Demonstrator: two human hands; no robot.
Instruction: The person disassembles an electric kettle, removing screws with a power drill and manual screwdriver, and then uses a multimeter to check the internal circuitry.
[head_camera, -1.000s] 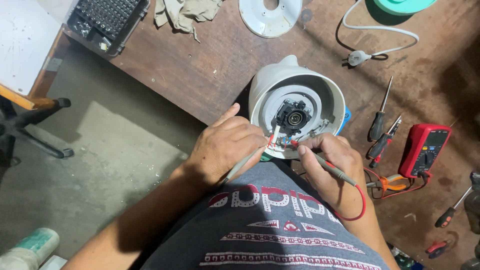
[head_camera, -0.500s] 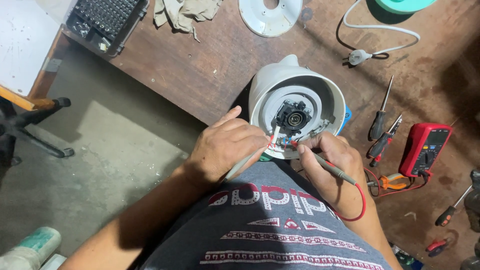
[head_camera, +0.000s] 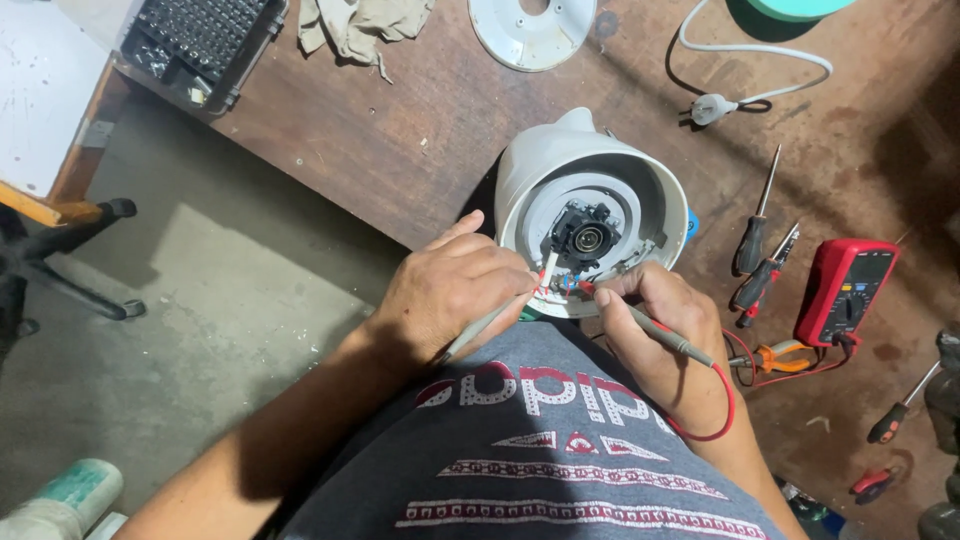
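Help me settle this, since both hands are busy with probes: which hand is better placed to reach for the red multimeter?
Probably the right hand. The red multimeter lies on the table on that side, beyond the screwdrivers, and its red-leaded probe runs that way. The left hand would have to cross over the upturned white kettle.

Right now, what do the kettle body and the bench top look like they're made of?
The kettle body looks like moulded plastic: pale grey, smooth, matt, with a soft even sheen and rounded edges. The bench top looks like wood, possibly a varnished board: reddish brown, with streaky grain, scuffs and dark stains.
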